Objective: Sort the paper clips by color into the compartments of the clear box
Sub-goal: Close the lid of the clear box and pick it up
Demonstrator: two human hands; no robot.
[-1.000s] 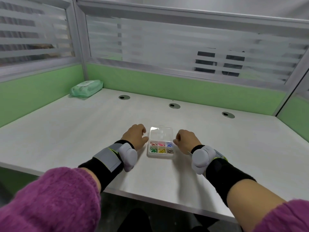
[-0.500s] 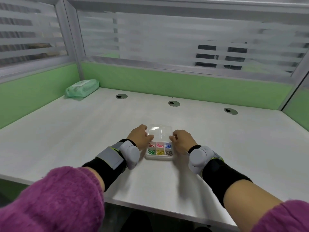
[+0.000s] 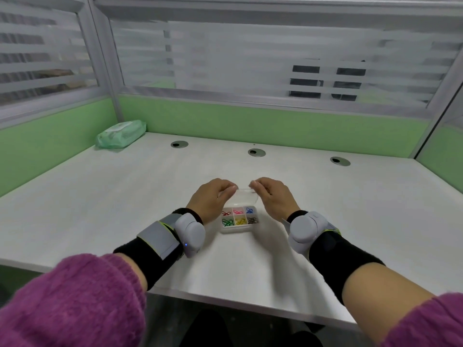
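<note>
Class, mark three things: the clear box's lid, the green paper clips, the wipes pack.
lid [image 3: 244, 197]: head view, centre of its clear panel.
green paper clips [image 3: 227, 222]: head view, middle of the heap.
wipes pack [image 3: 122, 134]: head view, its top face.

On white desk [image 3: 125, 196]: clear box [image 3: 238, 230], paper clips [image 3: 227, 222] sorted by colour across six compartments. Left hand [image 3: 211, 200] and right hand [image 3: 274, 199] pinch far edge of lid [image 3: 244, 199], lid tilted up
</note>
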